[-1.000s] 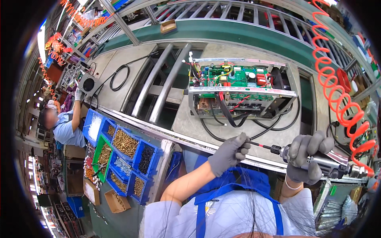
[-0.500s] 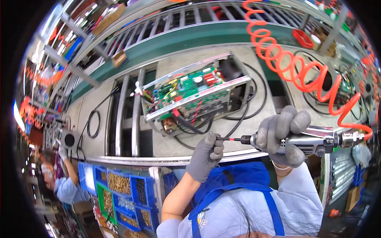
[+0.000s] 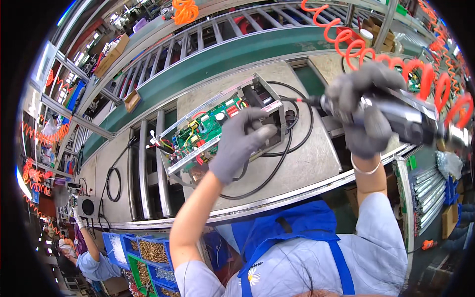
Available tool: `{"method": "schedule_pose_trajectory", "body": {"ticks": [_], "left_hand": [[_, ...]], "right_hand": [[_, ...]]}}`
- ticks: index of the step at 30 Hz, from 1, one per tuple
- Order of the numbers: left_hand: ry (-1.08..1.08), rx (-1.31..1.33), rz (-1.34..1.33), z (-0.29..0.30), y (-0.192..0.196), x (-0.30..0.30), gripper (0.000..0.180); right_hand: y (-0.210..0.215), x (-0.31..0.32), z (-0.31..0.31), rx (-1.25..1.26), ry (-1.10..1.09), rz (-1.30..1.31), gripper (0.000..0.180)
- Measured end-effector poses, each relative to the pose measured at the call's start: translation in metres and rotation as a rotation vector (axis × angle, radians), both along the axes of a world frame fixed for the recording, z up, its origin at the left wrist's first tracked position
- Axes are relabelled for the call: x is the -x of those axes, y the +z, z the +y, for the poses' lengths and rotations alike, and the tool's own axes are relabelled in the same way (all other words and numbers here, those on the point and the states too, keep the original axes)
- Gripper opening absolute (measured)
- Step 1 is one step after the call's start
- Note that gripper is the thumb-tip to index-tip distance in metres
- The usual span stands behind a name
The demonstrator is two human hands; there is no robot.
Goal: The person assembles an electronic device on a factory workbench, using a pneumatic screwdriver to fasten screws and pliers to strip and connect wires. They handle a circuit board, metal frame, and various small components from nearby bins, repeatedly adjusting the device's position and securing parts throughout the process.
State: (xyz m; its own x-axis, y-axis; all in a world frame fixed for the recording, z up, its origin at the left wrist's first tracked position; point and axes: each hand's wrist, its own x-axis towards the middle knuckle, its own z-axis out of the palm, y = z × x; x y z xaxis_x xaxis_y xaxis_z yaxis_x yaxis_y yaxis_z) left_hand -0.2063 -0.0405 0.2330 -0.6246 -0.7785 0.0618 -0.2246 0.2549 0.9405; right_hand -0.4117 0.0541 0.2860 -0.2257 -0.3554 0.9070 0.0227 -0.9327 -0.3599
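My right hand [image 3: 366, 101], in a grey glove and blurred by motion, is wrapped round a silver air screwdriver [image 3: 413, 115]. Its thin bit [image 3: 302, 100] points left, with the tip close to the right end of an open metal chassis [image 3: 192, 155]. Inside that chassis sits a green circuit board [image 3: 210, 129] with wires and red parts. My left hand [image 3: 240, 143], also gloved, is over the near side rail towards the right end. Its thumb and forefinger are apart, and nothing shows between them. Whether it touches the rail I cannot tell.
An orange coiled air hose [image 3: 430, 81] runs to the screwdriver. Black cable [image 3: 311, 126] loops around the chassis's right end on the metal worktop [image 3: 316, 153]. Blue bins [image 3: 153, 250] of screws stand at the lower left. A co-worker [image 3: 96, 265] works at far left.
My left hand has let go of the bit's tip and moved up-left over the chassis. My right hand has raised the screwdriver, bringing its bit to the chassis's right end. My view has shifted.
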Motion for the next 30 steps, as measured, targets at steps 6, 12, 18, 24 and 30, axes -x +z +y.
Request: {"method": "schedule_pose_trajectory", "body": {"ticks": [6, 12, 18, 24, 30], "left_hand": [[-0.239, 0.637, -0.320, -0.077, -0.009, 0.037, 0.047], [-0.267, 0.711, -0.323, -0.083, -0.023, 0.052, 0.041], [-0.262, 0.635, -0.434, -0.084, -0.019, 0.045, 0.043], [-0.057, 0.494, -0.030, -0.079, 0.000, 0.008, 0.036], [0.511, 0.227, 0.452, -0.042, 0.053, -0.113, 0.029]], "right_hand": [[0.010, 0.014, -0.041, -0.257, 0.108, -0.006, 0.026], [0.006, 0.005, -0.040, -0.238, 0.017, -0.022, 0.032], [0.007, -0.010, -0.039, -0.139, -0.099, 0.044, 0.047], [0.026, -0.009, -0.016, -0.014, -0.093, 0.178, 0.052], [0.018, -0.017, -0.008, 0.128, 0.109, 0.116, 0.056]]}}
